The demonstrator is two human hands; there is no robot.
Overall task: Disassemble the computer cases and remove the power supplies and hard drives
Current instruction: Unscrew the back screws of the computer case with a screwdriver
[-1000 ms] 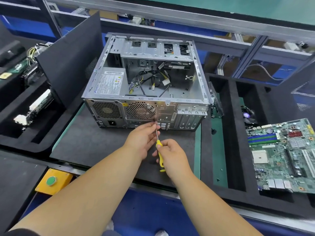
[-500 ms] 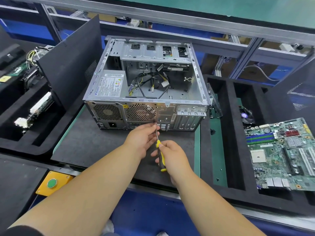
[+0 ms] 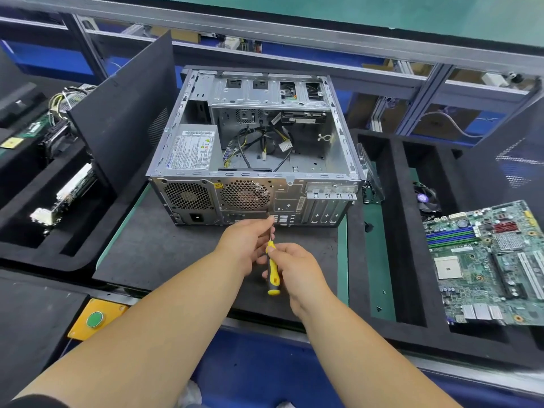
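Observation:
An open grey computer case point(image 3: 343, 136) lies on its side on a dark mat, rear panel facing me. Its power supply point(image 3: 191, 150) with a white label sits in the left corner, loose cables point(image 3: 259, 142) beside it. A drive point(image 3: 303, 117) sits at the far inside wall. My right hand point(image 3: 294, 267) grips a yellow-and-black screwdriver point(image 3: 272, 272), its tip at the rear panel below the fan grille. My left hand point(image 3: 245, 240) pinches the screwdriver shaft near the tip, against the panel.
A removed black side panel point(image 3: 123, 113) leans left of the case. Foam trays on the left hold removed parts point(image 3: 67, 192). A green motherboard point(image 3: 488, 260) lies on the foam tray at right, a fan point(image 3: 425, 198) behind it. A yellow box with a green button point(image 3: 94, 319) sits at front left.
The view has shifted slightly; both hands stay at the rear panel with the screwdriver, the handle turned a little in my right hand.

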